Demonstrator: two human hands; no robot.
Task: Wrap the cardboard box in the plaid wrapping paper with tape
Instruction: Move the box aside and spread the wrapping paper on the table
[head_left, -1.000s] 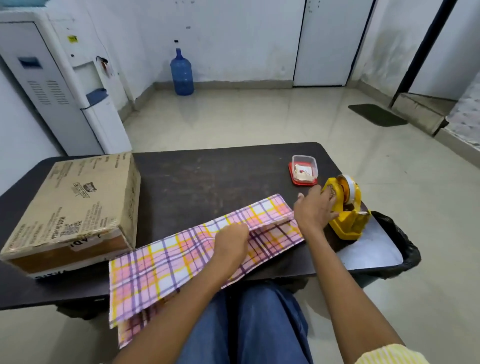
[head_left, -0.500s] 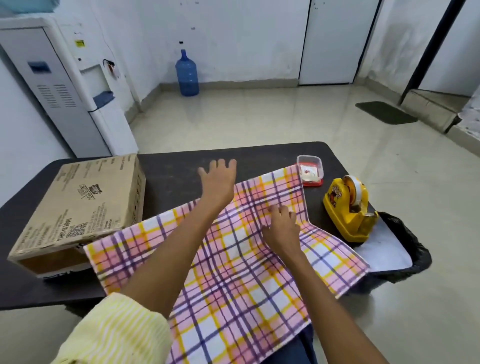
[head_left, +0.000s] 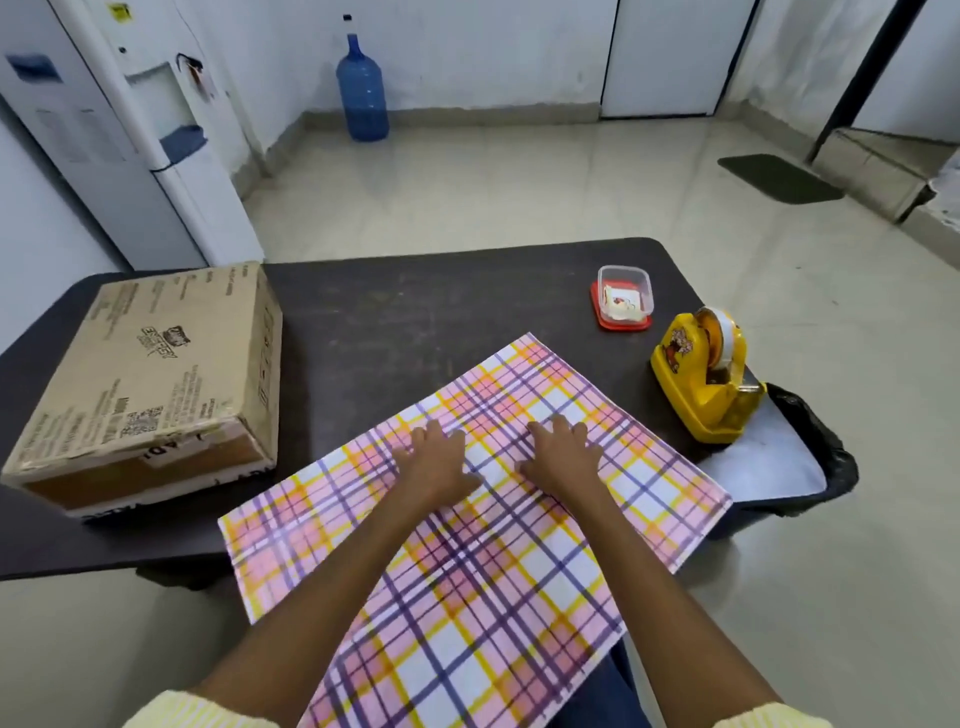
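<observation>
The plaid wrapping paper (head_left: 483, 566), pink, yellow and purple, lies unfolded across the front of the dark table (head_left: 415, 306) and hangs over its near edge onto my lap. My left hand (head_left: 434, 457) and my right hand (head_left: 563, 452) press flat on the paper side by side near its middle, fingers spread. The cardboard box (head_left: 156, 374) stands on the table's left end, apart from the paper. A yellow tape dispenser (head_left: 704, 379) with a roll of tape sits at the table's right side, beyond the paper's right corner.
A small clear plastic container on a red lid (head_left: 623, 299) sits at the back right of the table. A black bin bag (head_left: 815, 447) hangs by the right edge. A water dispenser (head_left: 156, 130) and a blue water bottle (head_left: 362, 91) stand on the floor behind.
The paper went from folded to fully spread out. My left hand pulled back from the far edge and both hands now rest flat on the middle of the sheet.
</observation>
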